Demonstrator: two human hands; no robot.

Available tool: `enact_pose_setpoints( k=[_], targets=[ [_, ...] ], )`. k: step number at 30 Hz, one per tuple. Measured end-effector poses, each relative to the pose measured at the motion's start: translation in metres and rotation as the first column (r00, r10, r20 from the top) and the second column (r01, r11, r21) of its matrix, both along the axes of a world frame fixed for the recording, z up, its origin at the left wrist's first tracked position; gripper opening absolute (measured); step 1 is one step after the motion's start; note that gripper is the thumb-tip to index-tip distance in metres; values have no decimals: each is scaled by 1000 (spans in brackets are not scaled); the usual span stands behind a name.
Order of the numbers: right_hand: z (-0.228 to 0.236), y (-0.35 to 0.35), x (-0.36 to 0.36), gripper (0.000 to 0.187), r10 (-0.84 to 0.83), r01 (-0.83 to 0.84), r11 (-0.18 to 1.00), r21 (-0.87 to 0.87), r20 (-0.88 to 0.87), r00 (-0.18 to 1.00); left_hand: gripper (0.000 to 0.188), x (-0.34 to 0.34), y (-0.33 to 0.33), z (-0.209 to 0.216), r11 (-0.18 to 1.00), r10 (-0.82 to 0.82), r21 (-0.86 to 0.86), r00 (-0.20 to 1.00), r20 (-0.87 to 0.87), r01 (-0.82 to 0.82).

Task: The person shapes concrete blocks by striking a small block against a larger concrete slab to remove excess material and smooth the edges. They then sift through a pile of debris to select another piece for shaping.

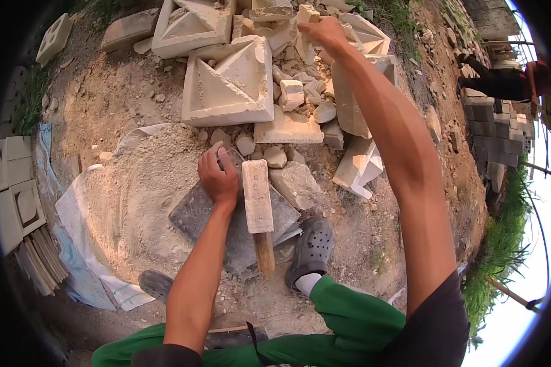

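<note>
My right hand [327, 35] reaches to the far pile of rubble. Its fingers close on an upright, pale broken piece of block [305, 44]. My left hand [219, 175] is curled above the far left edge of a dark square slab [193, 208]; a bit of grey shows at its fingertips, but what it grips is mostly hidden. Beside that hand a dusty mallet lies with its pale, blocky head [257, 196] over the slab and its wooden handle [264, 254] toward me.
Pale moulded blocks with triangular hollows [229, 79] stand beyond the slab, among broken chunks [292, 95]. A heap of crushed grit [147, 189] lies on a sheet [79, 214] at left. My grey clog [312, 248] is beside the slab. Another person [520, 82] is at far right, near stacked grey blocks [493, 131].
</note>
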State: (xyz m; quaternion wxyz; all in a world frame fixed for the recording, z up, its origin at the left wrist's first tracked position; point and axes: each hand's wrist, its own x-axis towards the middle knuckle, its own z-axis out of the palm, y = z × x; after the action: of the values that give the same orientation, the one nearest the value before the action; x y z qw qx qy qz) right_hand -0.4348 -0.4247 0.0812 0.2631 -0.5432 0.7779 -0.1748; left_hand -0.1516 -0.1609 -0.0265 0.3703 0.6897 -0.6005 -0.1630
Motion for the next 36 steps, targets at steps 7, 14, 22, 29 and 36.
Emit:
enact_pose_setpoints(
  k=[7,14,22,29,36],
  targets=[
    [86,106,32,31,107,-103,994,-34,441,891,31,28,34,30,973,212,210,727,-654,-94],
    [96,215,117,25,-44,-218,940,262,728,684,70,67,18,107,892,210,246,135,-968,379],
    [62,291,237,27,5,-387,840,380,709,706,61,143,82,104,829,161,256,225,-961,498],
    [-31,340,267,48,197,-296,916,273,338,921,59,195,177,75,930,289,361,487,-824,60],
    [-57,406,274,50,343,-352,935,-39,-145,928,49,194,270,52,877,343,451,875,-341,-168]
  ],
)
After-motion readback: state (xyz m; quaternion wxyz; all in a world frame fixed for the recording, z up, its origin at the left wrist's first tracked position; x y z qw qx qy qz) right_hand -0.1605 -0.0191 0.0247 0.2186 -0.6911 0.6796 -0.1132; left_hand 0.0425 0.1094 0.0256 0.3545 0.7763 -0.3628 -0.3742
